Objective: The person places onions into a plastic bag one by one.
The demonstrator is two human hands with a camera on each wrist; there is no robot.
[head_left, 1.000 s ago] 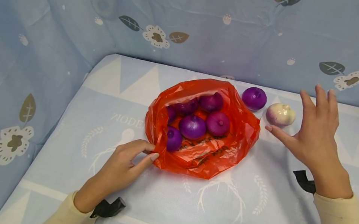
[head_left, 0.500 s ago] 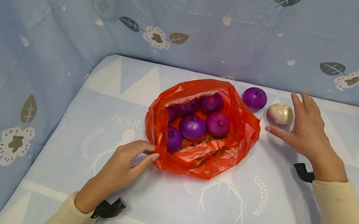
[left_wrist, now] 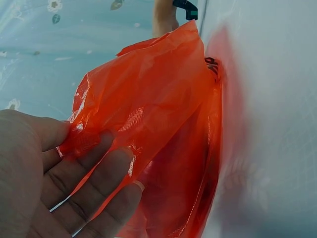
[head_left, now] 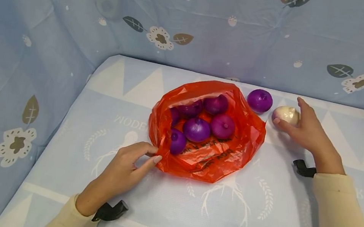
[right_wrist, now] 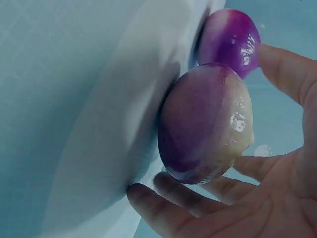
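Observation:
A red plastic bag (head_left: 209,167) lies with its mouth wide and several purple onions (head_left: 196,129) inside. At its near left rim my left hand (head_left: 126,165) pinches the plastic between thumb and fingers; in the left wrist view the bag wall (left_wrist: 148,99) stretches away from the fingers. My right hand (head_left: 312,132) reaches round a white-and-purple onion (head_left: 283,113) on the table. In the right wrist view this onion (right_wrist: 203,124) sits between the spread thumb and fingers, with the thumb held off its surface.
A loose purple onion (head_left: 260,100) lies between the bag and the paler onion, near the table's back edge. Blue patterned fabric (head_left: 214,25) rises behind and to the left of the table (head_left: 155,209). Black wrist mounts (head_left: 110,211) stick out below both hands.
My right hand has come down and leftward to the white-and-purple onion, its thumb now overlapping the onion's near side in the head view. The left hand and bag stay in place.

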